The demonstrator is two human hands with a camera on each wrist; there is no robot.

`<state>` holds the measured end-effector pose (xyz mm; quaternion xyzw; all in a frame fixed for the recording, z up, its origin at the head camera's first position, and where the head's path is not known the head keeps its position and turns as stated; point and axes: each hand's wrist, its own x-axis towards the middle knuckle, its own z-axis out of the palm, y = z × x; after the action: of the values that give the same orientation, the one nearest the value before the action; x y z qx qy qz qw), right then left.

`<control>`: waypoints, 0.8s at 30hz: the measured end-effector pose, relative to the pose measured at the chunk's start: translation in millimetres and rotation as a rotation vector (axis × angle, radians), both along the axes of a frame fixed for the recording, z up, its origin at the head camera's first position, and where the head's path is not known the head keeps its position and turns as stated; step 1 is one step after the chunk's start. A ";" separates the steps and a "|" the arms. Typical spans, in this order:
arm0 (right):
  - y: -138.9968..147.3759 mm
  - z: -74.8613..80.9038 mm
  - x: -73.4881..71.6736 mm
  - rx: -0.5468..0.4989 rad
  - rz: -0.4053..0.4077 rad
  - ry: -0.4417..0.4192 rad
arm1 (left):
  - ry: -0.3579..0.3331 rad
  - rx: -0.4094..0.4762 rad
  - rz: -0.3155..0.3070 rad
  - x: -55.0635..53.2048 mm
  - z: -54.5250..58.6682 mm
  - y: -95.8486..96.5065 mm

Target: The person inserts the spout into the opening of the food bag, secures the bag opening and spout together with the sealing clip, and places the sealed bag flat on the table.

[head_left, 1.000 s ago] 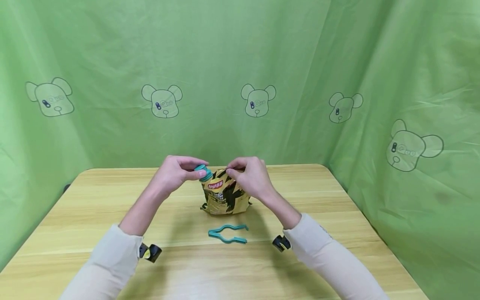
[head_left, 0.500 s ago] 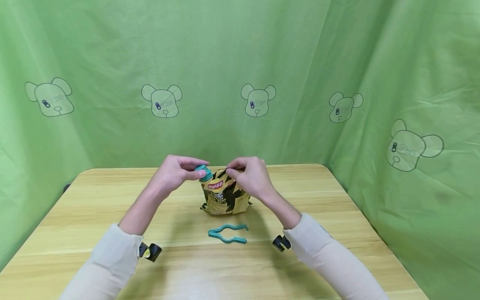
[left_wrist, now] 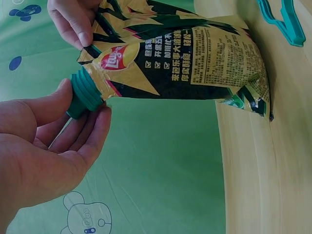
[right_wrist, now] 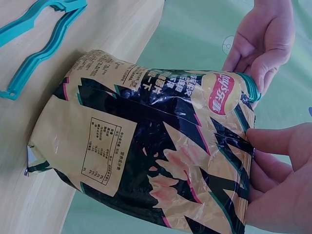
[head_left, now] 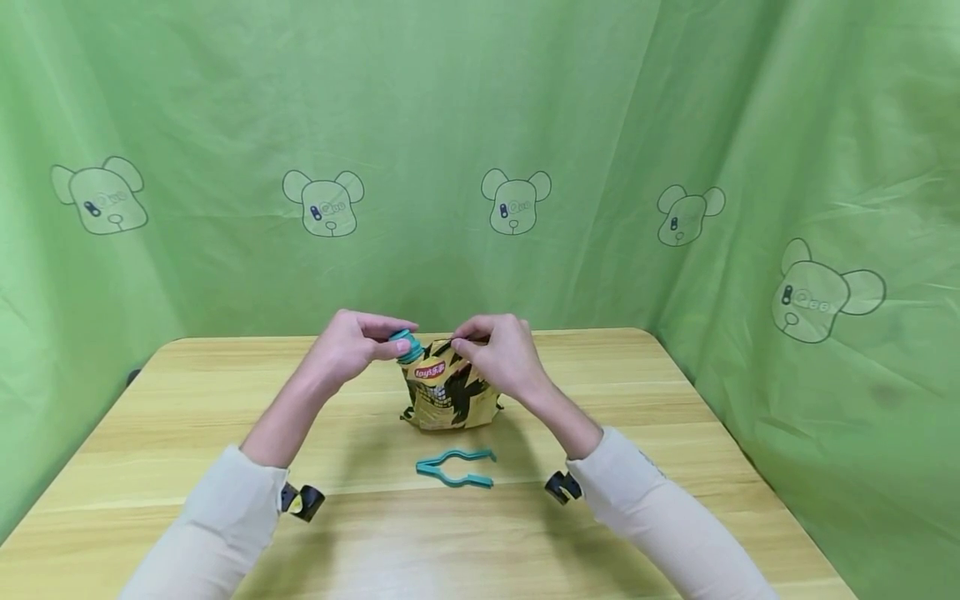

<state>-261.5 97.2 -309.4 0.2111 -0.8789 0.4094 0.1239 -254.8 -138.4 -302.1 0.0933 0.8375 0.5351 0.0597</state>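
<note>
A yellow and black Lay's chip bag (head_left: 438, 408) stands upright on the table, its top edge raised. At its upper left corner is a teal ribbed spout-like cap (left_wrist: 87, 92), which my left hand (head_left: 347, 346) grips between thumb and fingers. My right hand (head_left: 504, 354) pinches the bag's top edge to the right of the cap. In the right wrist view, the bag's back panel (right_wrist: 109, 151) faces the camera and my right thumb and fingers (right_wrist: 273, 141) lie along the top seam. A teal bag clip (head_left: 474, 482), its two arms spread, lies in front of the bag.
The wooden table (head_left: 187, 417) reaches back to a green curtain (head_left: 420, 267) printed with bear heads, which also hangs along the right side. A black device (head_left: 307, 502) sits at the left cuff and another device (head_left: 558, 487) at the right.
</note>
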 end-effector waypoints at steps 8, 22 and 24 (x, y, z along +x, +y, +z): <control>-0.4 0.4 0.4 0.015 -0.016 0.017 | 0.019 -0.001 -0.002 0.0 -1.4 2.2; -0.9 0.5 -0.1 0.003 -0.017 0.009 | 0.048 0.007 0.036 1.5 -4.2 5.1; -0.9 0.4 0.0 0.000 -0.016 0.006 | 0.055 0.009 0.037 1.7 -4.4 5.7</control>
<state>-261.4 96.2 -309.0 0.2052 -0.8803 0.4075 0.1299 -253.1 -132.7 -306.5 0.0927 0.8379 0.5372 0.0265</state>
